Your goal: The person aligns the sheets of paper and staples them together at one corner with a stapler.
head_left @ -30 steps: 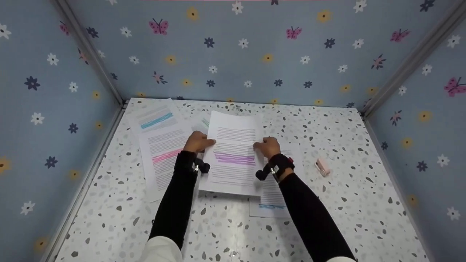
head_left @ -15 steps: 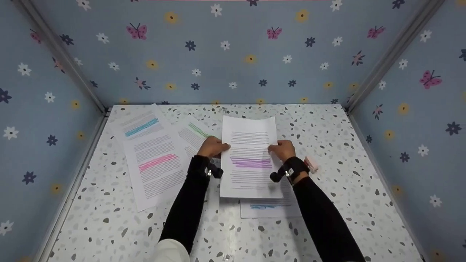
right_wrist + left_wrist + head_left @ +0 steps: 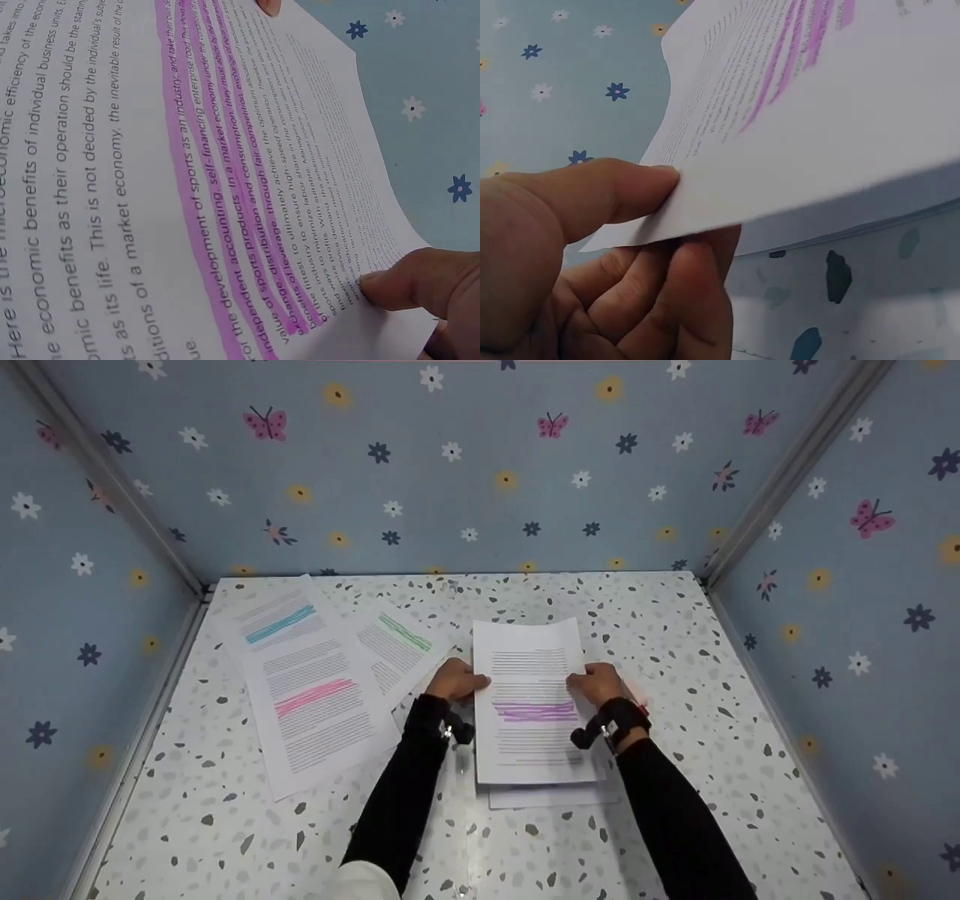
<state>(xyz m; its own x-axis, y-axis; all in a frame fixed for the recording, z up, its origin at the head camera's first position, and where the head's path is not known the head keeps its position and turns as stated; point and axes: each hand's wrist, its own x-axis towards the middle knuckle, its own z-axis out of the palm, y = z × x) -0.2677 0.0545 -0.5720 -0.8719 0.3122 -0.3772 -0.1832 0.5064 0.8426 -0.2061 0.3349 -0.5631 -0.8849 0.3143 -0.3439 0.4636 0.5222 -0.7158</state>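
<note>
A printed sheet of paper with purple highlighter lines is held by both hands, one at each side edge. My left hand pinches its left edge; in the left wrist view the thumb lies on top and curled fingers are beneath. My right hand pinches the right edge, its thumb on the printed face in the right wrist view. Below the held sheet lies other paper, mostly covered, with a strip showing at the near edge. A gap shows between the sheet and the tabletop in the left wrist view.
To the left lie overlapping sheets, one with blue and pink highlighting and one with green highlighting. Partly behind the right hand is a small pink object. Patterned walls enclose the speckled table.
Both hands have carried the purple-marked sheet rightward and then nearer, over the paper on the right. The green-marked sheet is now more exposed, and the blue-marked strip below is covered.
</note>
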